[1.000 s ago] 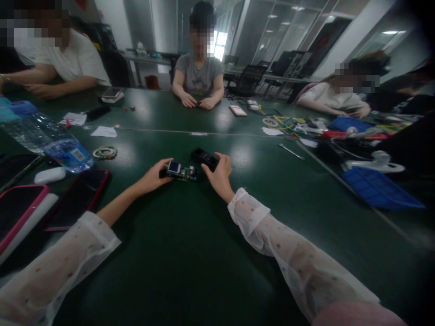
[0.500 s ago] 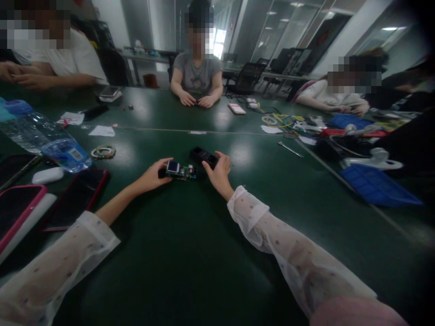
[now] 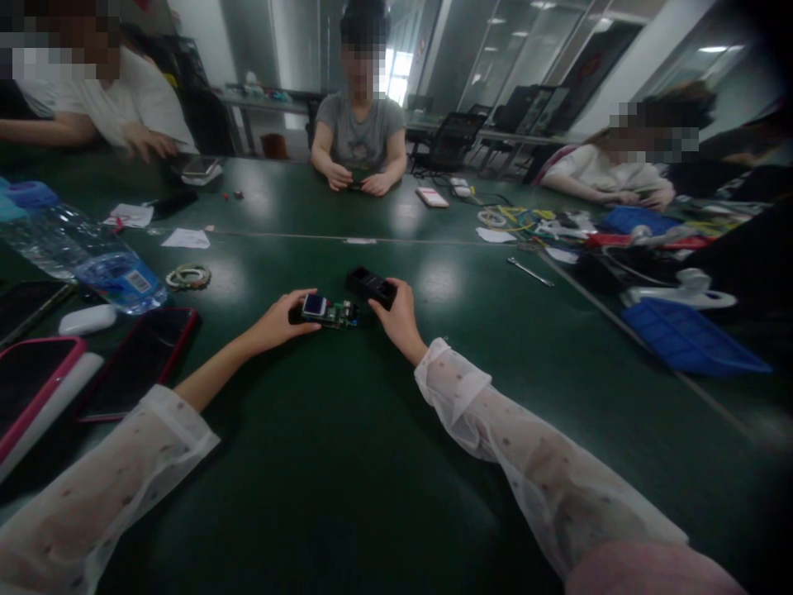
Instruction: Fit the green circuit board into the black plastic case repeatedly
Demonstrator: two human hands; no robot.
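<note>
My left hand (image 3: pixel 286 321) is closed round the left end of a green circuit board (image 3: pixel 338 313), thumb in front and fingers behind. A small screen with a white frame (image 3: pixel 315 306) sits on the board's left part. Just to the right, my right hand (image 3: pixel 400 314) grips the near end of a black plastic case (image 3: pixel 365 283), which has openings in its upper face. Board and case lie close together, low over the green table (image 3: pixel 347 430); whether they touch it I cannot tell.
Plastic water bottles (image 3: pixel 117 268), a bracelet (image 3: pixel 188 277), a white earbud case (image 3: pixel 87 320) and phones (image 3: pixel 140 364) lie at left. On the right are a wrench (image 3: pixel 530 272), a blue tray (image 3: pixel 687 335) and tangled cables (image 3: pixel 526 221). Other people sit around the table.
My hands and both parts have hardly moved; my left thumb reaches slightly farther along the board. Across the table, the person at left has moved a hand toward a phone.
</note>
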